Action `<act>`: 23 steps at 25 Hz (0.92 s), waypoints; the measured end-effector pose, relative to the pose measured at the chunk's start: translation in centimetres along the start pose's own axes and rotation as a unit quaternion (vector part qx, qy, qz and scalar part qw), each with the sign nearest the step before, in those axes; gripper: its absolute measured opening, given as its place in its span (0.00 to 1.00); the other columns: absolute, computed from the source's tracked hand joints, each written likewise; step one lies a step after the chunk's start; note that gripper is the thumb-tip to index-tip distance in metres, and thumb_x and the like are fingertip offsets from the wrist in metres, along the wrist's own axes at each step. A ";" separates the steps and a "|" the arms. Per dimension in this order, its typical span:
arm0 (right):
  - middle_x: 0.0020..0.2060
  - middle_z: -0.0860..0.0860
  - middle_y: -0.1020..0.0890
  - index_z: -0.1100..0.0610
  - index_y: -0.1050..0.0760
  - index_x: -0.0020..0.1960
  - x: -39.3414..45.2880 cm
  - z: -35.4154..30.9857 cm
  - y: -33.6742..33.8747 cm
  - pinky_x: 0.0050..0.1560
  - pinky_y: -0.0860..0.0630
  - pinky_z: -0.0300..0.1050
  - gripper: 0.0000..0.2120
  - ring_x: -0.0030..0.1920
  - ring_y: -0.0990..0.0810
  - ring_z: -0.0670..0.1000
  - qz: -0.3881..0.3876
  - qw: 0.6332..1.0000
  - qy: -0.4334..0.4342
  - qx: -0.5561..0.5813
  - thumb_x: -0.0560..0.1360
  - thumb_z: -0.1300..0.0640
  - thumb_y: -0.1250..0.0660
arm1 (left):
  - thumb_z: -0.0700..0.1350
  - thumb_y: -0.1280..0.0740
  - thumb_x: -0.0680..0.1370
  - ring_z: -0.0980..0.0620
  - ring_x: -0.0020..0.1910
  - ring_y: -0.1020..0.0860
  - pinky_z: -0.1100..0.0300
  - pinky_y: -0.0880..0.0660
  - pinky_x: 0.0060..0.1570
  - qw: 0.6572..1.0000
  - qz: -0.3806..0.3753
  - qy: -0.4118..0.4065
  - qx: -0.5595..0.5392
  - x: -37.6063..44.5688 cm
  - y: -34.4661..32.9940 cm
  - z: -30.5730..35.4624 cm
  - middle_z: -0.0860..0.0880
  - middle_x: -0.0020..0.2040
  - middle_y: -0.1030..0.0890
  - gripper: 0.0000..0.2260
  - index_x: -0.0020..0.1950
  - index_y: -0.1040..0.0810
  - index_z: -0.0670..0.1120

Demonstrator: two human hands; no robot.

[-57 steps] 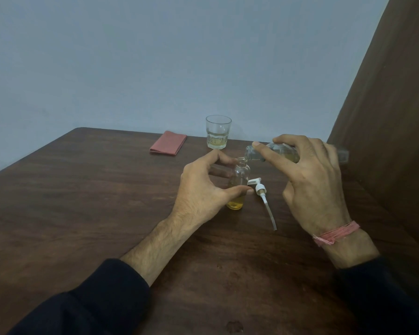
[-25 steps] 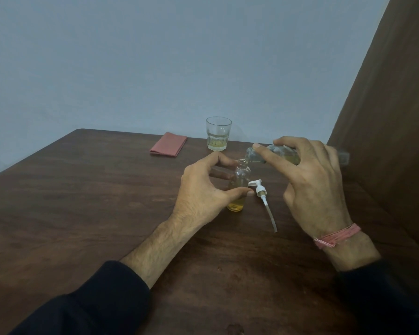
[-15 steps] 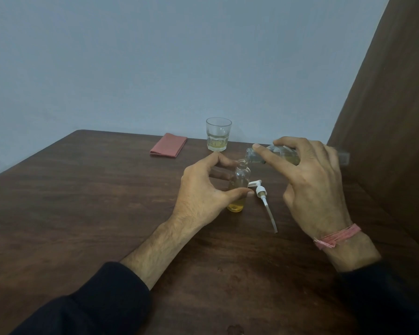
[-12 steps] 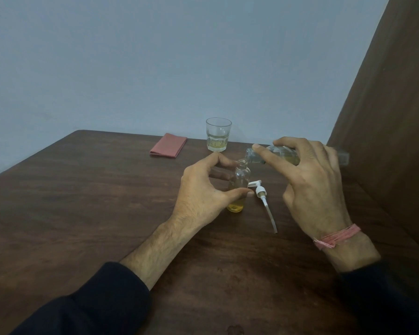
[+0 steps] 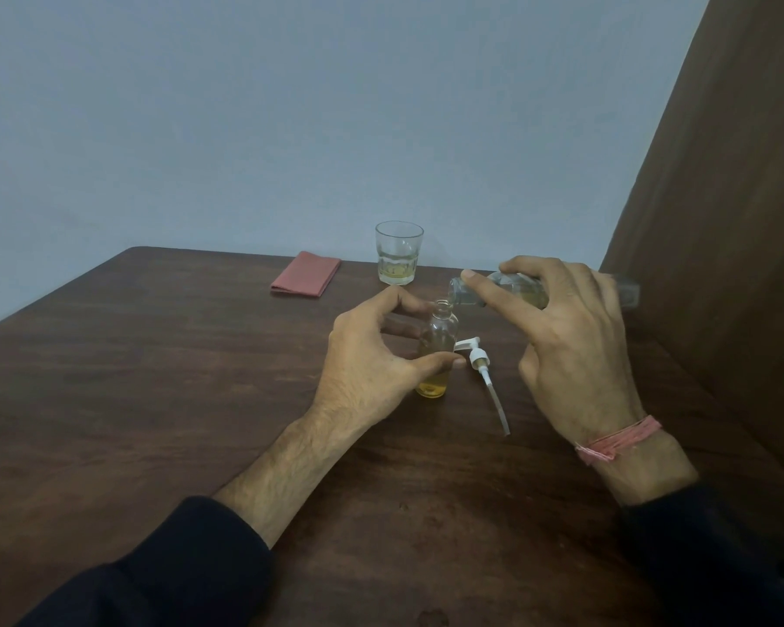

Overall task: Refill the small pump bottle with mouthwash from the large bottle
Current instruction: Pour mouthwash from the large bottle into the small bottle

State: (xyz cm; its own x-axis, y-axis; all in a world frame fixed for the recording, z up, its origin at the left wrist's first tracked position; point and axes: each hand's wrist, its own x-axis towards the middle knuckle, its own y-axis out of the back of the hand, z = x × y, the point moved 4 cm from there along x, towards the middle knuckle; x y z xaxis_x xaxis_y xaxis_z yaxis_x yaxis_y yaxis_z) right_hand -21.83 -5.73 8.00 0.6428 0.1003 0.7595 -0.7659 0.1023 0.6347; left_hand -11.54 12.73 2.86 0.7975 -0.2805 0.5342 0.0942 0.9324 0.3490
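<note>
The small pump bottle [image 5: 437, 355] stands upright on the dark wooden table [image 5: 155, 377], its neck open and a shallow layer of yellow liquid at its bottom. The left hand [image 5: 372, 359] holds it steady, thumb across the near side of the glass and fingers curled round the far side. Just to the right of the bottle lies its white pump head [image 5: 478, 357], flat on the wood, with the dip tube [image 5: 496, 407] trailing toward the person.

Above and to the right of the bottle, the right hand [image 5: 571, 346] grips the large bottle [image 5: 467, 294], tipped almost flat on its side, its mouth right over the small bottle's neck. Fingers wrap over its clear body, forefinger stretched along it toward the spout. Some yellowish liquid shows inside; whether any is running out I cannot tell. A pink thread band [image 5: 616, 441] circles that wrist, and dark sleeves [image 5: 177, 567] cover both forearms.

Beyond the bottle, near the wall, stands a drinking glass [image 5: 398, 253] with a little pale liquid in it, and left of that lies a folded reddish cloth [image 5: 305, 273]
</note>
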 end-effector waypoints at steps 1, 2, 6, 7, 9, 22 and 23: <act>0.67 0.60 0.20 0.49 0.22 0.78 0.0 0.0 0.0 0.64 0.29 0.65 0.47 0.64 0.21 0.65 0.000 1.000 0.001 0.001 0.63 0.78 0.29 | 0.58 0.10 0.66 0.67 0.53 0.13 0.57 0.14 0.54 1.000 0.000 0.002 0.000 0.0 0.0 0.0 0.65 0.57 0.13 0.25 0.57 0.17 0.60; 0.67 0.60 0.19 0.49 0.22 0.78 0.0 0.0 0.0 0.65 0.29 0.66 0.46 0.64 0.21 0.65 0.001 1.000 0.001 0.000 0.63 0.78 0.29 | 0.58 0.10 0.66 0.67 0.53 0.13 0.56 0.13 0.54 1.000 -0.001 0.003 -0.001 0.0 0.0 0.0 0.65 0.57 0.13 0.25 0.57 0.17 0.60; 0.67 0.60 0.20 0.49 0.22 0.78 0.0 0.0 0.0 0.65 0.28 0.67 0.47 0.65 0.21 0.65 -0.001 1.000 -0.001 -0.002 0.63 0.78 0.28 | 0.58 0.09 0.66 0.65 0.54 0.12 0.50 0.11 0.54 1.000 0.000 0.004 -0.003 -0.1 0.1 -0.1 0.64 0.58 0.12 0.25 0.56 0.17 0.60; 0.67 0.60 0.19 0.49 0.22 0.78 -0.1 0.0 0.0 0.65 0.28 0.67 0.46 0.65 0.21 0.65 -0.001 1.000 -0.001 -0.003 0.63 0.78 0.28 | 0.58 0.09 0.66 0.65 0.54 0.12 0.49 0.11 0.54 1.000 0.000 0.003 -0.003 -0.1 0.1 -0.2 0.64 0.58 0.12 0.25 0.56 0.16 0.60; 0.67 0.61 0.19 0.49 0.22 0.78 -0.1 -0.1 0.0 0.65 0.28 0.67 0.46 0.65 0.21 0.66 -0.003 1.000 -0.001 -0.003 0.64 0.78 0.28 | 0.58 0.09 0.66 0.65 0.54 0.12 0.51 0.11 0.54 1.000 -0.001 0.004 -0.005 -0.1 0.1 -0.1 0.64 0.58 0.12 0.25 0.56 0.16 0.60; 0.67 0.60 0.19 0.49 0.22 0.78 0.0 -0.1 0.1 0.66 0.29 0.67 0.46 0.65 0.21 0.65 -0.003 1.000 -0.003 -0.001 0.64 0.78 0.29 | 0.59 0.09 0.65 0.67 0.53 0.13 0.60 0.15 0.54 1.000 -0.003 0.002 -0.001 0.0 0.1 -0.1 0.65 0.57 0.12 0.25 0.56 0.16 0.61; 0.67 0.60 0.19 0.49 0.22 0.78 0.0 -0.1 0.1 0.66 0.29 0.67 0.46 0.65 0.21 0.65 -0.003 1.000 -0.002 -0.001 0.64 0.77 0.29 | 0.59 0.09 0.65 0.67 0.53 0.13 0.58 0.14 0.54 1.000 -0.002 0.002 -0.002 0.0 0.1 -0.1 0.65 0.57 0.12 0.25 0.56 0.17 0.61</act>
State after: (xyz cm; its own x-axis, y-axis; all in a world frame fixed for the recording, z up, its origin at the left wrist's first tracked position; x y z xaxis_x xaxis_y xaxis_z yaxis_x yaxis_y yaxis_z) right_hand -21.92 -5.61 8.05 0.6466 0.0953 0.7569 -0.7626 0.1052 0.6382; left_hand -11.50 12.82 2.78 0.7994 -0.2833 0.5298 0.0991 0.9320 0.3487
